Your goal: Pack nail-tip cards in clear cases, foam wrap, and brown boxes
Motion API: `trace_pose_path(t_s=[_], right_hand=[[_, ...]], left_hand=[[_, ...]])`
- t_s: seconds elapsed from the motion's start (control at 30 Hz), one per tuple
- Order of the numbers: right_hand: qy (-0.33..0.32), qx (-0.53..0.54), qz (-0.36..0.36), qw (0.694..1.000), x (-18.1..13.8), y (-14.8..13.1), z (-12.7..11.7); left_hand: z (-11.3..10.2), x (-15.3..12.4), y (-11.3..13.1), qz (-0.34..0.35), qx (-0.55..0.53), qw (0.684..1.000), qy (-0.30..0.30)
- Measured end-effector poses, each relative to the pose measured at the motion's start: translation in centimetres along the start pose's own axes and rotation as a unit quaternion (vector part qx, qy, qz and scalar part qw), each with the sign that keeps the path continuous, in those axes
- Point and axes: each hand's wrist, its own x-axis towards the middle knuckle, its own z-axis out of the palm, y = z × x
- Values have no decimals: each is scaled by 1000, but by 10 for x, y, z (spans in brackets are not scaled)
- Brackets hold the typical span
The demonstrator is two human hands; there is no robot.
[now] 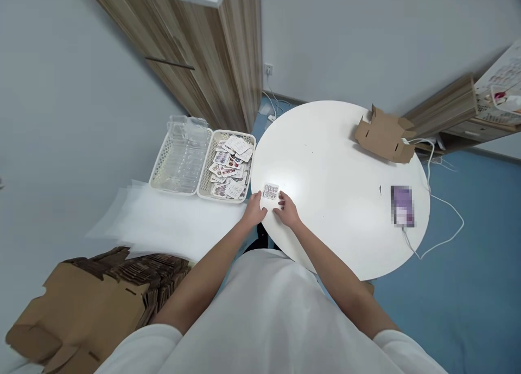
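A small white card [271,191] printed with rows of dark, oval shapes lies near the close left edge of the round white table [337,216]. My left hand [254,210] is at the card's left side, thumb and forefinger apart. On the opposite side, my right hand [287,211] has its fingers spread by the card's right edge. Whether fingertips touch the card is too small to tell. Neither hand grips anything that I can see. Left of the table, a white basket [251,170] holds a heap of similar printed cards [230,168].
A second basket [160,159] contains clear plastic packaging [185,159]. Translucent sheets [175,219] lie before it, above stacked flat cardboard [97,303]. On the table are a partly folded cardboard box [385,135] and a pixelated purple item [402,205] with a white cable [443,243].
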Motion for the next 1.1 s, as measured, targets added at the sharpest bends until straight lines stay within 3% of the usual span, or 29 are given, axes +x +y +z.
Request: trace_pose_path(t_s=[0.3,0.53,0.83,1.1], right_hand=[[-28,-25,-11,999,-44,19,-18],[-30,-43,-44,998,-55,17,-23],[-99,36,-110,988,-49,-22,8],[-169,49,-127,976,-28,-77,54]], left_hand=[[10,-58,-7,-37,-3,998,47],[10,-86,-2,-48,-20,996,75],[-17,-89,-6,-52,-67,992,88],[-68,-86,-40,-70,-91,983,143]])
